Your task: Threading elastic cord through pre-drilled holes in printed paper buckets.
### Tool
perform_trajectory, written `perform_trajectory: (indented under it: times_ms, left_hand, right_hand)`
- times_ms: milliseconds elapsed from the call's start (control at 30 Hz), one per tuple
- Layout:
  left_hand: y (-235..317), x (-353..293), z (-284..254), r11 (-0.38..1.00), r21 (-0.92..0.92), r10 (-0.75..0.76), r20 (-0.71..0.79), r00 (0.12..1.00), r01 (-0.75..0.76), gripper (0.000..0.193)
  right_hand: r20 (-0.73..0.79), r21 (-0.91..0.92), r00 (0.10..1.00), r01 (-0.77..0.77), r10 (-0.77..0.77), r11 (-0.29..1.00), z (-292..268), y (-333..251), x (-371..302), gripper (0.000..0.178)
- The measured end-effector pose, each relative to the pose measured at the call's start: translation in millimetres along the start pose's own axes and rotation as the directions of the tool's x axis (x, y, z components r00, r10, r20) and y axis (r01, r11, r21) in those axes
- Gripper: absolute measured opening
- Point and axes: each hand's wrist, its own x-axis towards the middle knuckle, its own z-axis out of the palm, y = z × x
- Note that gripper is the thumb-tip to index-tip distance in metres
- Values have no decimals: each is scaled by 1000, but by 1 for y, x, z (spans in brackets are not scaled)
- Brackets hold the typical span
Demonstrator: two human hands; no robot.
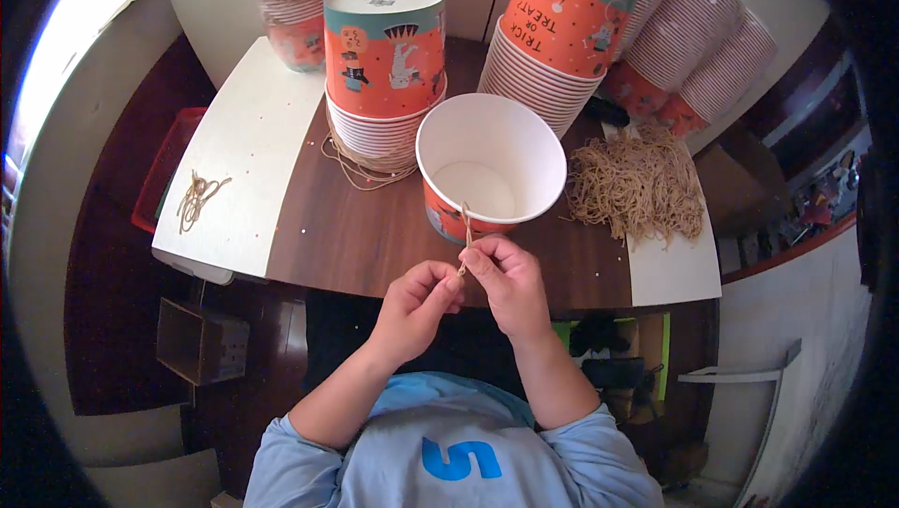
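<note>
An orange paper bucket (536, 154) with a white inside stands upright near the table's front edge, its mouth tipped slightly toward me. A tan cord (466, 218) runs over its near rim and down between my fingers. My right hand (513, 285) pinches the cord between thumb and forefinger just below the rim. Close beside it, my left hand (417, 309) is closed in a pinch on the cord's lower part, where a small knot or loop seems to show. The exact shape of the cord there is partly hidden by my fingertips.
Upside-down stacks of paper buckets stand behind, one at left (384, 58) and one leaning at right (560, 40). Tan cords form a heap (637, 180) on the right; a few loose cords (198, 199) lie on the left. The brown-and-white table (318, 236) curves in front.
</note>
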Motion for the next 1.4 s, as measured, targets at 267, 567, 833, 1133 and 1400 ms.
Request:
perform_trajectory:
  times_ms: [267, 567, 833, 1133, 1400]
  left_hand:
    - [5, 0, -3, 1000, -3, -18, 9, 1000, 18, 12]
    - [5, -1, -1, 1000, 0, 10, 18, 1000, -10, 11]
    - [4, -3, -2, 999, -48, -22, 16, 1000, 23, 11]
    - [13, -34, -23, 965, -94, -243, 43, 969, 246, 17]
    - [56, -46, -8, 939, 340, -69, 52, 996, 47, 17]
  right_hand:
    - [31, -1, 999, -19, 19, 1000, -4, -1, 3, 16]
    - [-21, -39, 998, 56, -57, 998, 0, 6, 2, 20]
    - [-80, -139, 991, 97, -109, 986, 4, 9, 0, 19]
    - [74, -534, 908, 386, -413, 752, -10, -15, -18, 23]
    - [477, -484, 446, 853, -757, 197, 3, -24, 0, 27]
